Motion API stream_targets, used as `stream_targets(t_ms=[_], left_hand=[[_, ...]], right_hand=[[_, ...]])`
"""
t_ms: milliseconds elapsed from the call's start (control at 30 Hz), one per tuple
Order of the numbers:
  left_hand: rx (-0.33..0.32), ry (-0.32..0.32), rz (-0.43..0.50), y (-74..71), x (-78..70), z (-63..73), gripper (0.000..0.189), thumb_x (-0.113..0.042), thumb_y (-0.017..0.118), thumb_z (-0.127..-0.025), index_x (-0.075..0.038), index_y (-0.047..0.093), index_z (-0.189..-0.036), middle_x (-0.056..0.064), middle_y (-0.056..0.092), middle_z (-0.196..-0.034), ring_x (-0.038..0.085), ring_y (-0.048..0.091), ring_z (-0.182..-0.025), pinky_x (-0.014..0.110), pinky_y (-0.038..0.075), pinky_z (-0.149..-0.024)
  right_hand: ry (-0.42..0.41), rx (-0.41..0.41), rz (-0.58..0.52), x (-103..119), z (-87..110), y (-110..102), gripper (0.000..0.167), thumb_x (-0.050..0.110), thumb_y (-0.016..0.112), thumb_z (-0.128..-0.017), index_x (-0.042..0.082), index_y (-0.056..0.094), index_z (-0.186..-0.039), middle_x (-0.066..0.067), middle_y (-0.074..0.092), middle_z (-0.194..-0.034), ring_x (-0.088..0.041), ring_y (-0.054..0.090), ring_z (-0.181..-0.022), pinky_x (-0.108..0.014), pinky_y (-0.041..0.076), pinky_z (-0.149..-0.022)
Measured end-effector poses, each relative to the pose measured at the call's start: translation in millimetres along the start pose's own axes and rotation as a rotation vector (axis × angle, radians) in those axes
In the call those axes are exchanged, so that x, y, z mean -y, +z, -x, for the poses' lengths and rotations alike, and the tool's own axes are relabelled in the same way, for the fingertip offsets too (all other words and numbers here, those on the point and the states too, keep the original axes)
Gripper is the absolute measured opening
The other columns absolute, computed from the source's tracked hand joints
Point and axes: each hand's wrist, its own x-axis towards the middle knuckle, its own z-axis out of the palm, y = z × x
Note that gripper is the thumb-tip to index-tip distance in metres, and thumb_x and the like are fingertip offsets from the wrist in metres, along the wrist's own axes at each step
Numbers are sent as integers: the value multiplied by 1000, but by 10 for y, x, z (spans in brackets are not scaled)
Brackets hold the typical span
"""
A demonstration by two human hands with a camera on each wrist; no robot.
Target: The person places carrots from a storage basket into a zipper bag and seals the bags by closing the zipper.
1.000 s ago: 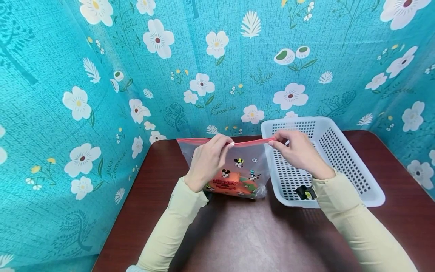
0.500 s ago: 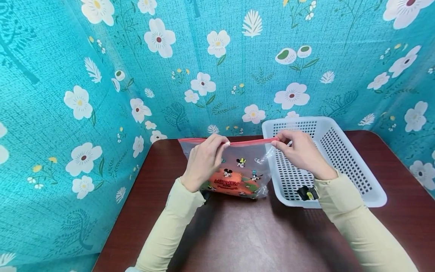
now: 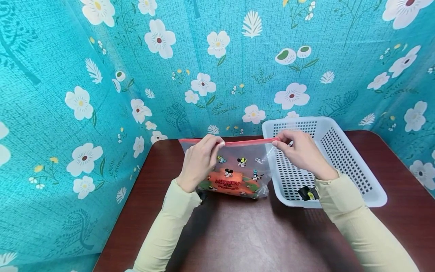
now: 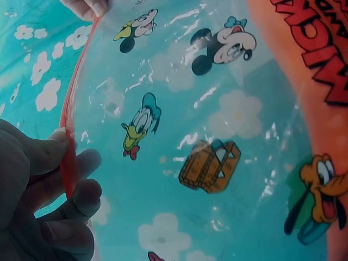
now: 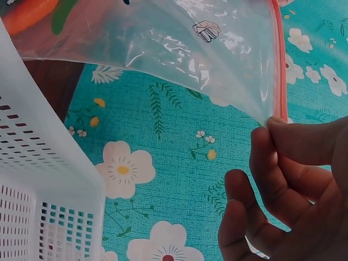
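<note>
A clear zip bag (image 3: 251, 155) with cartoon prints and a red zip strip stands upright on the table. Orange and green things (image 3: 217, 181) show through its lower part; their kind is blurred by the plastic. My left hand (image 3: 197, 164) pinches the strip left of its middle, at a small white slider (image 3: 222, 143). In the left wrist view, thumb and fingers close on the red strip (image 4: 69, 168) from both sides. The bag's top right corner is pinched between thumb and forefinger of my right hand (image 5: 299, 174), the other fingers loosely bent.
A white perforated basket (image 3: 377, 198) stands right of the bag, under my right forearm. Inside its near end lies a small black item with a yellow-green spot (image 3: 308, 193). Flowered turquoise cloth (image 3: 224, 94) hangs behind the dark red table (image 3: 244, 234).
My left hand has slid leftward along the red strip, and the white slider with it. The right hand keeps its pinch on the corner, almost unmoved.
</note>
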Motion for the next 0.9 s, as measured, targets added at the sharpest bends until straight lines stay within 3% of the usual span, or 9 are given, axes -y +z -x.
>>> stream_targets(t_ms=[300,633,900], left_hand=[[-8,-19,-9,-44,66,32,14,-25,56,-98,-15,65,-101,-1,65,-94,9,50,-54,22,42,-46],[-22,-47,-33,-76,140,72,15,-26,55,-98,-15,65,-102,-2,66,-97,12,57,-59,27,48,-49],[-36,-52,-39,-110,183,94,14,-25,57,-97,-15,66,-102,-1,66,-97,12,54,-57,26,44,-46]], right_hand=[[24,23,-15,13,5,-11,15,22,61,-95,8,67,-92,-11,63,-82,-20,48,-62,-28,38,-52],[17,15,-14,-3,2,-9,17,22,60,-96,6,67,-92,-10,64,-82,-21,49,-63,-28,39,-54],[20,7,-7,2,13,-13,16,21,61,-95,6,67,-94,-9,62,-81,-21,47,-63,-28,38,-54]])
